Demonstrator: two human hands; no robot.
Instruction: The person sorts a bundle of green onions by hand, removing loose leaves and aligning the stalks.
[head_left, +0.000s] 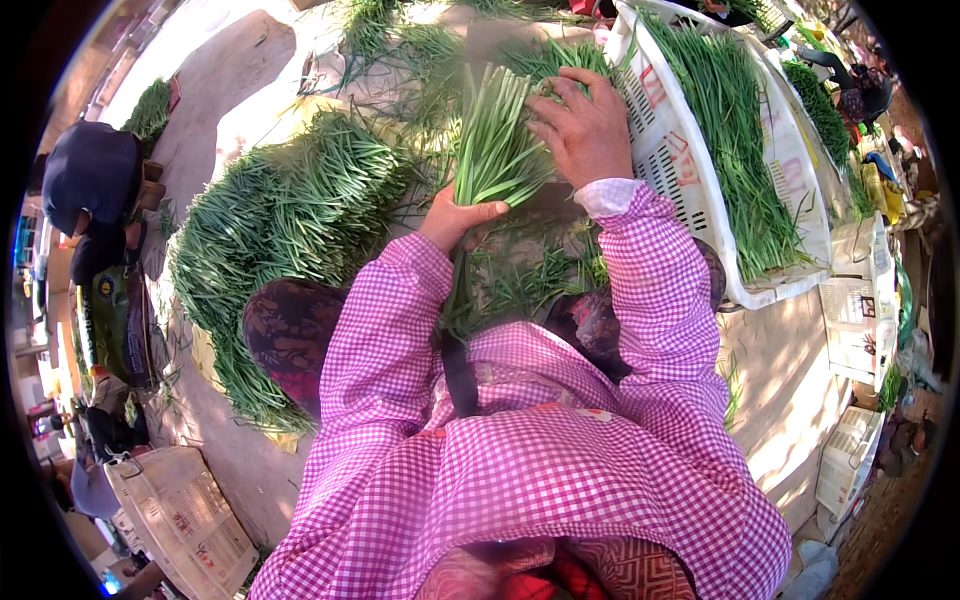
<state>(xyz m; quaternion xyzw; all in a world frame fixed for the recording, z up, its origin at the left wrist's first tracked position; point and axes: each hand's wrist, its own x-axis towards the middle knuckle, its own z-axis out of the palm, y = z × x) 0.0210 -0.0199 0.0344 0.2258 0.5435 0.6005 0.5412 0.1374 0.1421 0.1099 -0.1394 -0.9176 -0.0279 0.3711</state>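
My left hand (452, 217) is closed around the lower part of a bunch of chives (495, 145), its thumb laid across the front. The long green stalks stand up and fan out above the grip, cut ends uppermost; thin leaves trail below it towards my lap. Just right of the bunch is my right hand (588, 132), fingers bent and apart, with nothing visible in it. Its fingertips are close to the stalks; whether they touch, I cannot tell. A big heap of chives (290, 205) lies to the left, beside my knee.
At my right a white plastic crate (672, 165) holds long chives. Loose chives (540, 280) litter the ground between my knees, with more chives (425, 55) ahead. Another crate (190, 520) stands at the lower left. A person (95, 180) in dark clothes is at the far left.
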